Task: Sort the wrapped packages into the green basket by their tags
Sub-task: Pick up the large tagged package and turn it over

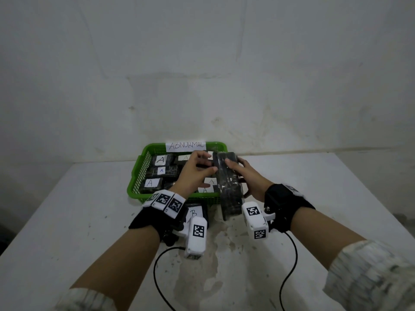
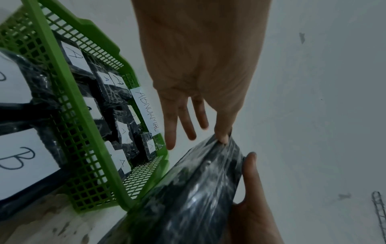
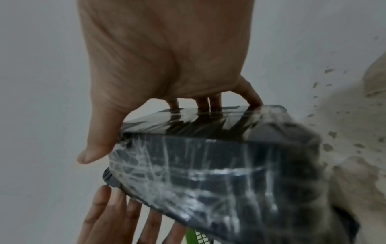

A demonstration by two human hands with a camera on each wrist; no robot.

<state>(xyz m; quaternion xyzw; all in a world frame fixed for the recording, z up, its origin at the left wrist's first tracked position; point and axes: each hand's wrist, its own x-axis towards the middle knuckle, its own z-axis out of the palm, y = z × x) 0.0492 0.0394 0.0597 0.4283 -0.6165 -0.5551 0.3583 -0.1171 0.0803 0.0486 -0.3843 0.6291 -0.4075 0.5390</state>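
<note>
basket (image 1: pixel 134 176) tagged "abnormal", packages (image 1: pixel 160 160) marked "a" (one "b")

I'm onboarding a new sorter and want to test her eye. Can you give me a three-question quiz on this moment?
1. True or false: the right hand grips the large black plastic-wrapped package.
2. Which letter shows on tags inside the green plastic mesh basket: A, B or C?
3. Fill in: the white paper label on the basket's far rim reads ____.

Key: 1 true; 2 A; 3 ABNORMAL.
</note>
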